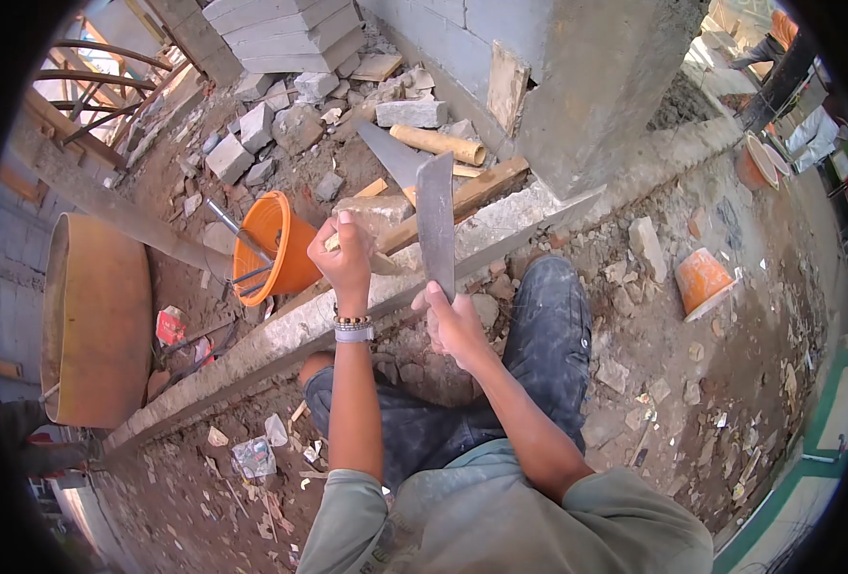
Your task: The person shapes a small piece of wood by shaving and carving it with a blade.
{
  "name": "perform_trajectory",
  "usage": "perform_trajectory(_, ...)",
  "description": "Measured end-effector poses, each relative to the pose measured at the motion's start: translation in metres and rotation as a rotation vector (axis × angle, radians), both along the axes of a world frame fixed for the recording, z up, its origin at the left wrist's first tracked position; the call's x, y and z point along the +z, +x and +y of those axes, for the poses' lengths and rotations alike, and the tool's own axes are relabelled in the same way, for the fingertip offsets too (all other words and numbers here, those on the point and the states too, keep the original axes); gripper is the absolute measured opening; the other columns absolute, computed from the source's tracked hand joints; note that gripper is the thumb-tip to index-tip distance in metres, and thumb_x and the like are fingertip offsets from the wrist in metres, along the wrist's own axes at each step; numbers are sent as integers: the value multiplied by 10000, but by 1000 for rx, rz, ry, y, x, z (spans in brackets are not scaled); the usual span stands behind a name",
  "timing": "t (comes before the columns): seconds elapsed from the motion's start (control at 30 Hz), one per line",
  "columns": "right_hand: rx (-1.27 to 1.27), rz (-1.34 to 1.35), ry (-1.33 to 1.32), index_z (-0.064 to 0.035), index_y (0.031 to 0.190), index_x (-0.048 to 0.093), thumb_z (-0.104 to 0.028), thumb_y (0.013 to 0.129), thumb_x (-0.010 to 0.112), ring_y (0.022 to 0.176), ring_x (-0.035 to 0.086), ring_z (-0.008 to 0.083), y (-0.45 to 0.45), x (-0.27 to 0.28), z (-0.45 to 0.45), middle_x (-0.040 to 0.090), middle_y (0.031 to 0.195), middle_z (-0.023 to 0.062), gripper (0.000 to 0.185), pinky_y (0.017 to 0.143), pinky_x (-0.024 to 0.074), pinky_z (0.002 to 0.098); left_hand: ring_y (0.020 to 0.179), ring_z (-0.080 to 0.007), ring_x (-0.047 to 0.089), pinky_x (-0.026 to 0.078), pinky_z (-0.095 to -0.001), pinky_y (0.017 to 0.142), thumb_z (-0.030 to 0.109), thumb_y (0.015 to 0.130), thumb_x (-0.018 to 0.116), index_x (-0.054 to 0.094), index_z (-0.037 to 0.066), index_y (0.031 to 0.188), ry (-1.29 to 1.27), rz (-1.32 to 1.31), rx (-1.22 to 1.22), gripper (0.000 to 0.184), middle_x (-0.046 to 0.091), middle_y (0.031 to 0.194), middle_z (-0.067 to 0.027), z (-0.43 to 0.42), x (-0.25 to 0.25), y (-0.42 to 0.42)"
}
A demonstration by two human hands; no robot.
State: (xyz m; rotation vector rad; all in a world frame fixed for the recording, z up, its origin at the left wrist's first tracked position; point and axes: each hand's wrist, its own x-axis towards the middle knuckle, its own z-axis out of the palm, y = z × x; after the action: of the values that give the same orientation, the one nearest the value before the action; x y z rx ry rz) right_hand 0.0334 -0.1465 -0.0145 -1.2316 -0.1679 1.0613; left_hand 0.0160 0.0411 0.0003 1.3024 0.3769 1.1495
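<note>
My right hand [454,325] is closed around the handle end of a wide machete [435,215], whose grey blade points up and away from me. My left hand [345,258], with bracelets at the wrist, is closed on a short piece of light wood [382,263] beside the blade. Just beyond my left hand, a rough block [371,212] sits by the low concrete ledge [500,225]. A wooden beam [481,196] lies along that ledge. Behind the machete are a saw blade [385,151] and a bamboo piece [438,143].
An orange bucket [295,251] holding tools stands left of my left hand. A large rusty drum [103,320] is farther left. Concrete rubble [256,129] and stacked blocks [290,38] lie ahead, beside a concrete column [596,105]. Another orange bucket [701,280] lies at right.
</note>
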Motion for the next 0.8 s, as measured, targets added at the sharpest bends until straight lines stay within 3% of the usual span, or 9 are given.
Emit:
perform_trajectory(0.13,-242,-483,94,-20,945,609,-378,1064,409,595,449,87,-7,25,3,456,618,7,427,575,387,299,442,-68,354,310,-254,422,256,1005,563,400,82,642,53,52,22,434,409,532,17,-8,5,-1)
perform_trajectory(0.23,-345,-670,64,0,939,608,-339,1056,434,602,537,187,-29,-6,11,535,644,74,399,605,428,363,446,-67,355,311,-252,427,248,1005,561,398,82,641,62,96,23,433,411,533,18,-8,6,2)
perform_trajectory(0.27,-362,-777,6,28,927,605,-298,1050,439,636,594,302,-35,-37,19,585,666,147,385,644,454,428,448,-66,355,312,-252,429,246,1005,561,398,82,640,58,113,27,432,410,533,18,-9,5,3)
perform_trajectory(0.37,167,-784,-463,52,907,588,-298,1050,430,631,596,387,-31,-70,10,605,666,192,410,651,463,494,448,-65,351,309,-250,431,243,1005,562,395,82,640,56,84,42,432,399,533,23,-10,7,6)
perform_trajectory(0.47,95,-798,-311,-2,874,604,-326,1058,404,501,534,228,-29,-82,10,573,626,84,423,510,438,387,448,-67,352,314,-255,431,250,1003,564,395,84,638,46,58,-15,435,391,532,25,-7,5,3)
perform_trajectory(0.57,234,398,29,-22,931,595,-397,1067,376,410,402,125,-6,-68,3,465,574,-7,454,415,350,311,446,-71,355,316,-256,429,248,1005,558,394,86,638,19,58,-12,434,393,531,24,-9,9,3)
perform_trajectory(0.67,100,251,-9,-34,964,577,-471,1061,361,403,300,48,1,-21,-4,356,557,-64,497,385,269,250,435,-50,369,302,-231,410,230,990,586,436,69,654,14,-15,-40,402,431,522,29,-5,4,5)
perform_trajectory(0.77,-163,-279,147,-25,948,570,-512,1048,365,417,307,48,0,7,0,351,542,-64,537,389,269,251,444,-77,362,318,-260,425,238,1008,546,391,83,633,33,25,-45,434,402,529,11,-8,6,2)
perform_trajectory(0.8,-247,-359,183,-20,909,602,-425,1070,357,513,392,59,0,17,1,405,581,-41,500,496,324,267,443,-77,362,319,-260,424,236,1007,545,390,83,632,32,40,-33,434,404,528,8,-9,6,1)
